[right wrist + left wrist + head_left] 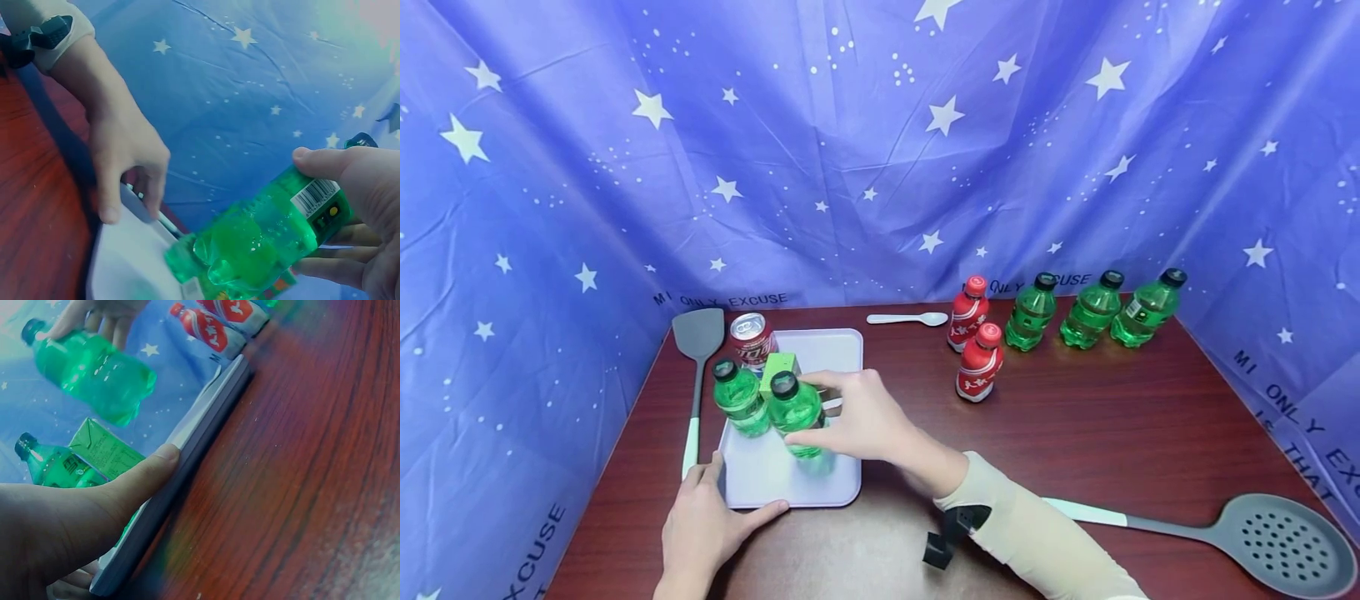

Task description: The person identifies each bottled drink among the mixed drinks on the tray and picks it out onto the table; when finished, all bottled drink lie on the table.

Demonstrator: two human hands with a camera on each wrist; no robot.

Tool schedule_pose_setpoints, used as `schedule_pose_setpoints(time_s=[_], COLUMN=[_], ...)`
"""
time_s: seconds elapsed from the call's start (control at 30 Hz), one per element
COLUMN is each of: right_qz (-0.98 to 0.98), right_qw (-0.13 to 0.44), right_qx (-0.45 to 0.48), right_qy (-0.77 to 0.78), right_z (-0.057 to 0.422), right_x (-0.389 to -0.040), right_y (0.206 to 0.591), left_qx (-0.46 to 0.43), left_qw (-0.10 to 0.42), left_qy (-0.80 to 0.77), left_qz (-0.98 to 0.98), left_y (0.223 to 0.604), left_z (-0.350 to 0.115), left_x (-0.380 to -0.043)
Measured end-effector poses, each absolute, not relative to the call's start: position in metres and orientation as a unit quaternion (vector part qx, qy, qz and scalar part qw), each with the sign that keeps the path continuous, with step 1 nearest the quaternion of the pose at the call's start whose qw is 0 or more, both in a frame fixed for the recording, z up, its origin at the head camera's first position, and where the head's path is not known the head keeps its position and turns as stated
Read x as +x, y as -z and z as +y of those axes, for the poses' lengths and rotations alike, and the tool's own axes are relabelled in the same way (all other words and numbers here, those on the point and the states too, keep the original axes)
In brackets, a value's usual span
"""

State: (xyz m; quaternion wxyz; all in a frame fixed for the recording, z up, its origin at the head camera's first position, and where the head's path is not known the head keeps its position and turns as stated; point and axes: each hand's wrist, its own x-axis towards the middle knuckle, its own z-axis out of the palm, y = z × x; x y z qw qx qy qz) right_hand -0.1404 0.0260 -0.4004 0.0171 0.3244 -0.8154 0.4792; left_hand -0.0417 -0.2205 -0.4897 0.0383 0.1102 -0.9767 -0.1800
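Observation:
My right hand [868, 417] grips a green soda bottle [256, 234] with a black cap, thumb on one side and fingers on the other. It holds the bottle over a pale tray [767, 475], with the base tilted toward the tray in the right wrist view. My left hand [700, 517] holds the tray's near left corner, its thumb along the front rim. A second green bottle [741, 402] stands upright at the tray's left side. Between the bottles is a small green drink carton [779, 365], partly hidden. Behind them stands a dark red soda can [752, 342].
Left of the tray lies a grey spatula [700, 333]. Behind is a white spoon [906, 319]. Two red bottles [980, 367] and three green bottles [1092, 310] stand right of it. At the front right lies a slotted skimmer [1285, 537]. A starry curtain [865, 150] borders the table.

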Motion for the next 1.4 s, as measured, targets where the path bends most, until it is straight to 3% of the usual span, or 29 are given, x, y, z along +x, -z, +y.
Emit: schedule_pose_setpoints(time_s=[0.4,0.8,1.4], right_qz=[-0.848,-0.849,-0.888], right_qw=[0.075,0.082,0.187], right_qx=[0.276,0.212,0.135], right_qy=[-0.446,-0.476,-0.397], right_z=[0.08,0.144,0.23], right_x=[-0.142,-0.133,-0.13], right_y=[0.4,0.396,0.386], left_qx=[0.115,0.11,0.113], left_qw=[0.032,0.046,0.049], left_qy=[0.181,0.183,0.191], left_qz=[-0.976,-0.976,-0.974], left_y=[0.49,0.494,0.491], left_z=[-0.221,-0.222,-0.222], left_x=[-0.041,-0.041,-0.04])
